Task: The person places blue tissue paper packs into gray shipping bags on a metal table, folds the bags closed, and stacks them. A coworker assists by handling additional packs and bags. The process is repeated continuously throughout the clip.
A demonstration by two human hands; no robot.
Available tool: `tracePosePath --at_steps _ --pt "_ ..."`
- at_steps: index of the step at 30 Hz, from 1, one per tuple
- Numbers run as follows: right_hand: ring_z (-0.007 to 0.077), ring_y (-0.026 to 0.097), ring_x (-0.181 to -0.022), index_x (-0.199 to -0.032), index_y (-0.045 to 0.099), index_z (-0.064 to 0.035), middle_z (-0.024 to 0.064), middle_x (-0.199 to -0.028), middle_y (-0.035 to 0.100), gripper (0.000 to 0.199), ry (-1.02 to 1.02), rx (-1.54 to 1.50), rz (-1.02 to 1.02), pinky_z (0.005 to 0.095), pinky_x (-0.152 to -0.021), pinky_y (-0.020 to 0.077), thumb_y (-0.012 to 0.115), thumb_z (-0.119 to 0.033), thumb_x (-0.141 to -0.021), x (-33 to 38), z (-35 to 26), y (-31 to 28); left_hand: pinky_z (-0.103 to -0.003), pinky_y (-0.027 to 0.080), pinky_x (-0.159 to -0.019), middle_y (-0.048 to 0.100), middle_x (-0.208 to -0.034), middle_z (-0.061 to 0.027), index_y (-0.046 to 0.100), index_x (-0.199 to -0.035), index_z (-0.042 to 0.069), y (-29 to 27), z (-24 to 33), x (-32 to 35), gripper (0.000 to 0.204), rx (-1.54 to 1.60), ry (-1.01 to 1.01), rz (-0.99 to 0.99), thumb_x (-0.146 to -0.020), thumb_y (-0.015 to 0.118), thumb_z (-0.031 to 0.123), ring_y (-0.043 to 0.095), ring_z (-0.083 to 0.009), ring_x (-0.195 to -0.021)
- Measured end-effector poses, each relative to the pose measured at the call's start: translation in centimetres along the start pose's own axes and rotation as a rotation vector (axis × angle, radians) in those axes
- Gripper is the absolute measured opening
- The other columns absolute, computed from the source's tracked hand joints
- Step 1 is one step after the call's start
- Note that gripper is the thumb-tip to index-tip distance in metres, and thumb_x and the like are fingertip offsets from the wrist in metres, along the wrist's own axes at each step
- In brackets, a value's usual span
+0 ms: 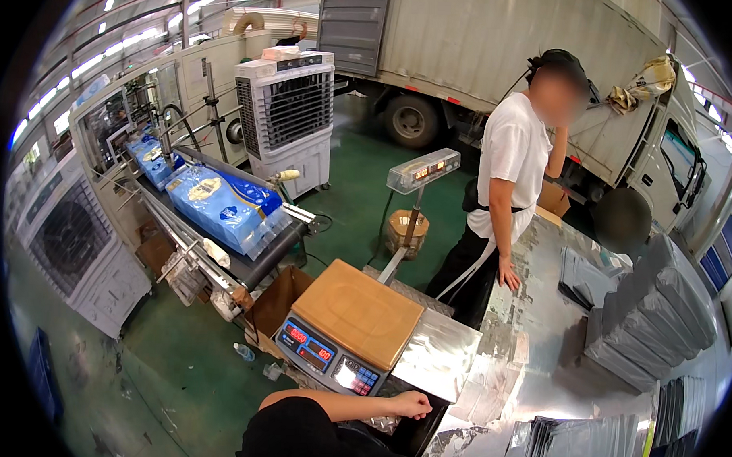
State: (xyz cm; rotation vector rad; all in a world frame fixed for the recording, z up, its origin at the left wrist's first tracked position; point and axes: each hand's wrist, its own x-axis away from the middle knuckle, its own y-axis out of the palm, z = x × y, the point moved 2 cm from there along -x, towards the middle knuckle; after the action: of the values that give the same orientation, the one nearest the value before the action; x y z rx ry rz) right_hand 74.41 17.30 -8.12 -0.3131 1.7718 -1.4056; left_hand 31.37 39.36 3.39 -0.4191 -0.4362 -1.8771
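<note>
My left hand (412, 405) is closed in a loose fist, with nothing visible in it. My left forearm lies bent across in front of me, and a black sleeve covers the upper arm. The fist is over a dark gap between the weighing scale and the metal table (499, 354). Nearest to it is the scale (355, 321), with an orange-brown top, red lit digits and a keypad. My right hand is out of view. Left of the scale, a blue plastic-wrapped pack (222, 203) lies on the conveyor belt (280, 254), with another blue pack (149, 160) behind it.
A co-worker (514, 153) in a white shirt leans one hand on the table. Grey plastic bags (653, 315) are stacked at right, with more bags (572, 445) nearer. A display post (423, 172), cardboard box (279, 306), air cooler (286, 105) and truck (461, 46) stand beyond.
</note>
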Motion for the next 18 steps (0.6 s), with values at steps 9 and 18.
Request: tracePosePath --at_steps 9,18 --pt "0.0409 0.047 -0.114 -0.122 0.055 -0.0026 0.021 -0.125 0.052 0.051 0.034 0.045 -0.024 0.0553 -0.096 0.0362 0.051 -0.036 -0.084 -0.7 -2.7 -4.9 -0.022 0.049 -0.06 0.065 -0.083 -0.0017 0.062 -0.095 0.007 -2.5 5.4 0.4 0.02 0.098 0.008 0.084 -0.092 0.058 0.026 0.06 -0.0089 -0.069" --pt "0.0388 0.052 -0.109 -0.12 0.057 -0.0056 0.0183 -0.118 0.057 0.049 0.068 0.085 -0.059 0.0529 -0.094 0.0402 0.053 -0.038 -0.083 -0.6 -2.5 -4.5 -0.03 0.048 -0.061 0.065 -0.075 -0.006 0.064 -0.087 0.004 -13.4 9.7 0.3 0.015 -0.158 0.586 0.556 -0.088 0.058 0.017 0.061 -0.015 -0.068"
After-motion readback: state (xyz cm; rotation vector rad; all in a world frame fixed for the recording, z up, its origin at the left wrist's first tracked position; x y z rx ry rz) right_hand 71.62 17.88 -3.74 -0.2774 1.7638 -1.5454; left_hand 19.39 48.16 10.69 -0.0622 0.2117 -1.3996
